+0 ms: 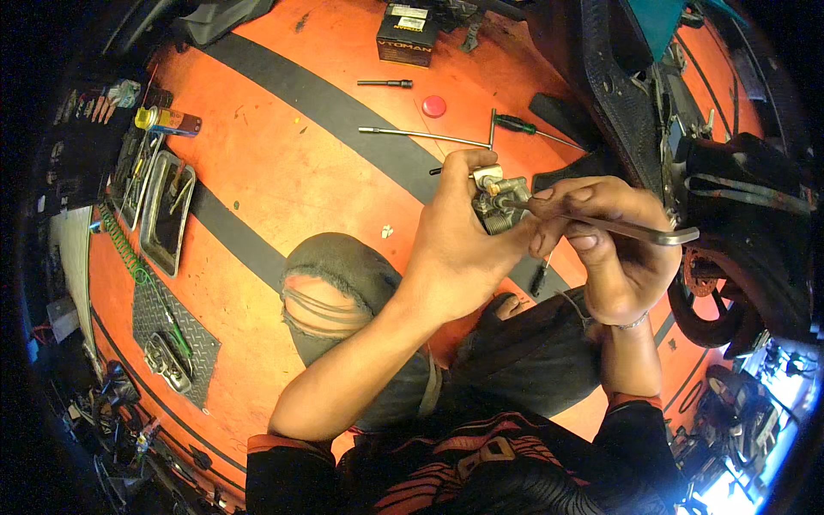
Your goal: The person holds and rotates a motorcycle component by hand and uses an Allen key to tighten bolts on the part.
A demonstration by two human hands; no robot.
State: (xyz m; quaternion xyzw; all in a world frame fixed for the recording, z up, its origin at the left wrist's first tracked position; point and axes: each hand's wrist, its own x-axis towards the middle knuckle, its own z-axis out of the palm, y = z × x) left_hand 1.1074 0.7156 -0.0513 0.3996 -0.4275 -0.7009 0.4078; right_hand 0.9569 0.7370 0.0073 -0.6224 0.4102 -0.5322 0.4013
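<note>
My left hand (459, 253) is closed around a small metal carburetor (495, 221) with a brass-coloured fitting, held above my knees. In my right hand (622, 270) a long L-shaped hex key (639, 230) is pinched between thumb and fingers. Its long end points left and meets the carburetor; the short bent end sticks out past my right hand. Whether the tip sits in a screw is too small to tell. Below the right fingers shows a thin piece with a black end (539, 280), partly hidden.
On the orange floor beyond lie a T-handle wrench (421, 134), a screwdriver (517, 124), a black socket extension (385, 83), a red cap (433, 106) and a black box (406, 34). Leftward are a spray can (176, 122) and metal tray (146, 230). A dark vehicle (631, 94) stands right.
</note>
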